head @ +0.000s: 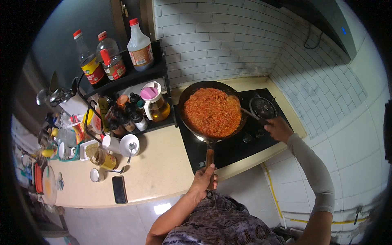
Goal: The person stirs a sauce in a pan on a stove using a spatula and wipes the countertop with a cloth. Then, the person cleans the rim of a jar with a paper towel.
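Observation:
A dark wok [191, 87] stands over the left burner of a black gas hob [196, 156], filled with a chunky red-orange sauce [212, 113]. Its wooden handle [210, 156] points towards me, and my left hand [204, 180] is closed around the handle's near end. To the right of the wok my right hand [278, 129] grips the dark handle of a metal cooking utensil [250, 114]. The utensil's shaft runs over the wok's right rim, and its far end is hidden in the sauce.
An uncovered burner [262, 106] lies on the right. On the left, a black rack [122, 82] holds bottles and an oil jug [157, 105]. A white bowl with a spoon [129, 146], a tipped jar [105, 159] and a phone [119, 190] lie on the counter. Tiled walls stand behind.

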`<state>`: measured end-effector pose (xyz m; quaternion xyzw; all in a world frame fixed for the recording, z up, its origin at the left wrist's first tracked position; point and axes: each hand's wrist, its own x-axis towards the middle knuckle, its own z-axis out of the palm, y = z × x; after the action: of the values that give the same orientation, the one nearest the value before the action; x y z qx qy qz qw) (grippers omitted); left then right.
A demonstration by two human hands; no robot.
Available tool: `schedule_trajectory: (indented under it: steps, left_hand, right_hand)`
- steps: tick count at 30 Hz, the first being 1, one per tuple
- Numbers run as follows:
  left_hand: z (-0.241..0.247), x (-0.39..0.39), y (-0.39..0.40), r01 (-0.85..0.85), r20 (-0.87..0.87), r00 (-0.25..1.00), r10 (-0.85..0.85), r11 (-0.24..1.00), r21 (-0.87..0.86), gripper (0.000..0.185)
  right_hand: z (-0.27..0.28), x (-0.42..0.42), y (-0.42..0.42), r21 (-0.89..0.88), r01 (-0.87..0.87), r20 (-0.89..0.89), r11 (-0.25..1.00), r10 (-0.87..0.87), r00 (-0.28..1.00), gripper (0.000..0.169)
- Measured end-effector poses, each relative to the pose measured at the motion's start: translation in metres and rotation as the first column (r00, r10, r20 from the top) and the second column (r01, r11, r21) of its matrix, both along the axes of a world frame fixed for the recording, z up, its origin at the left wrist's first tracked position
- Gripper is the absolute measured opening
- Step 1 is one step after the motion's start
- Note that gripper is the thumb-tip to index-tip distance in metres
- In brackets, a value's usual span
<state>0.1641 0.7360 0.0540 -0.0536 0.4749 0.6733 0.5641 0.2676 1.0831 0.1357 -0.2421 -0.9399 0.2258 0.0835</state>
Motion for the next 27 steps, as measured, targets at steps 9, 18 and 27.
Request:
schedule_trajectory:
  steps: [9,18,27]
  left_hand:
    - [0.014,0.001,-0.014,-0.050,0.055,0.997,0.054,0.997,-0.060,0.034]
    - [0.003,0.004,-0.013,-0.032,0.072,0.997,0.032,0.999,0.002,0.046]
    - [-0.010,0.012,-0.027,-0.305,-0.043,0.952,0.303,0.952,-0.029,0.041]
  right_hand:
    - [0.042,0.003,-0.103,-0.884,0.376,0.285,0.279,-0.317,0.905,0.015]
    - [0.023,-0.006,-0.111,-0.235,-0.073,-0.169,0.969,0.033,0.985,0.048]
    - [-0.058,-0.021,-0.107,0.384,-0.282,0.012,0.879,0.301,0.954,0.060]
